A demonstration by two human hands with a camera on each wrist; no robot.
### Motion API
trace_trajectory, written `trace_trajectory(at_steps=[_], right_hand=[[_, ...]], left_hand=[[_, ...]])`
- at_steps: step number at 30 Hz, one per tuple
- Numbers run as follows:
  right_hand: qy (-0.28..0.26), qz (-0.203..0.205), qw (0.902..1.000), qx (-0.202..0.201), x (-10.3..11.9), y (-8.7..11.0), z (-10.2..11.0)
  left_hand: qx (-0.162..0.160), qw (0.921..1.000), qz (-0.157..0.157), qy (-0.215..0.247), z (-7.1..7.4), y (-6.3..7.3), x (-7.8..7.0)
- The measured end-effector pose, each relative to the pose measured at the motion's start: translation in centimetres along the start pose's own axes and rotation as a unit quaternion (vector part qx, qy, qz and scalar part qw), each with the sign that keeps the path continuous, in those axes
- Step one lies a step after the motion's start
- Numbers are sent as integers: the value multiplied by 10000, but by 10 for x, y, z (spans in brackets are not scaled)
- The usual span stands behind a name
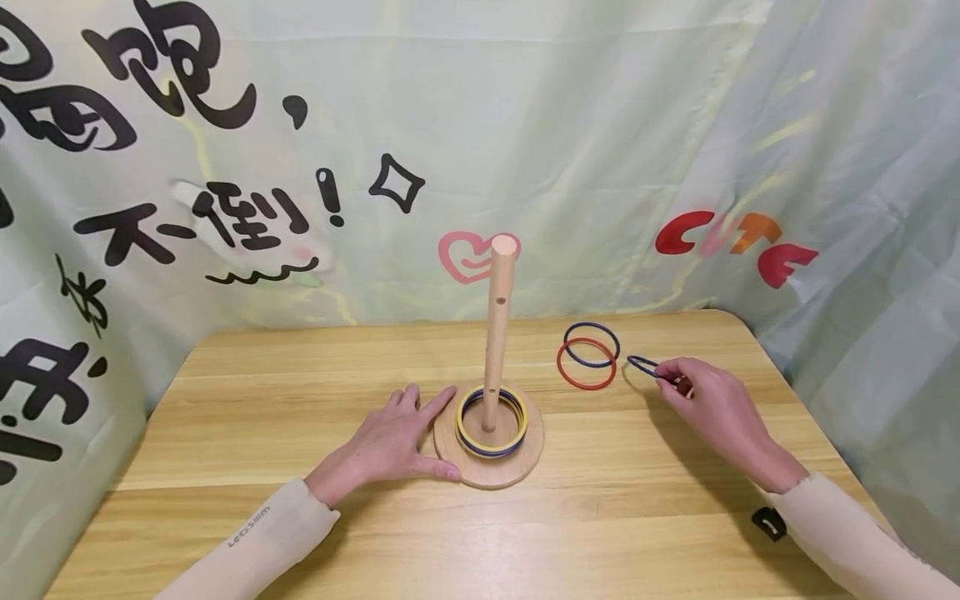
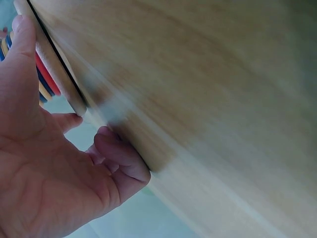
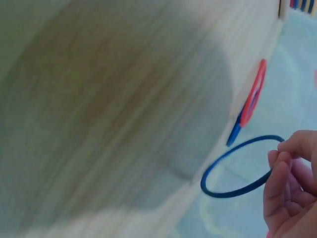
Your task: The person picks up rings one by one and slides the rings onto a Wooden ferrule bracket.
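Observation:
A wooden peg rises from a round wooden base on the table. Rings lie stacked around its foot, a yellow ring uppermost; red, blue and yellow edges show in the left wrist view. My left hand rests at the base's left side, thumb and forefinger spread along its rim. To the right, my right hand pinches a dark blue ring between thumb and fingers, held tilted above the table. Left of that hand, a red ring partly overlaps another blue ring on the tabletop.
The wood-grain table ends at the back against a pale printed curtain with lettering and a heart. A small black object shows beside the right sleeve. More curtain hangs at both sides.

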State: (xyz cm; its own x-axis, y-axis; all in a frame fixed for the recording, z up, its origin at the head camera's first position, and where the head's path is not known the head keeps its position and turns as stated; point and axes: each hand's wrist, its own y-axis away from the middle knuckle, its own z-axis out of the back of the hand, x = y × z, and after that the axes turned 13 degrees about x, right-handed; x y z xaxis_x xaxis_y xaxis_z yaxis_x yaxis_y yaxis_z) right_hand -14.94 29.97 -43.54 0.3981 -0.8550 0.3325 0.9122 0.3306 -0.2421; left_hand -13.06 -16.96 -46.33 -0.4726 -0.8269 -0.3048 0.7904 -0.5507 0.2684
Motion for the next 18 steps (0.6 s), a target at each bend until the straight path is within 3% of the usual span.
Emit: trace_trajectory(at_steps=[7, 18], right_hand=[[-104, 482, 9979, -416, 15, 5, 10], [-341, 1313, 9905, -239, 57, 11, 25]], left_hand=[[11, 10000, 13, -35, 1, 1, 0], [-1, 10000, 7, 4, 1, 0, 0]])
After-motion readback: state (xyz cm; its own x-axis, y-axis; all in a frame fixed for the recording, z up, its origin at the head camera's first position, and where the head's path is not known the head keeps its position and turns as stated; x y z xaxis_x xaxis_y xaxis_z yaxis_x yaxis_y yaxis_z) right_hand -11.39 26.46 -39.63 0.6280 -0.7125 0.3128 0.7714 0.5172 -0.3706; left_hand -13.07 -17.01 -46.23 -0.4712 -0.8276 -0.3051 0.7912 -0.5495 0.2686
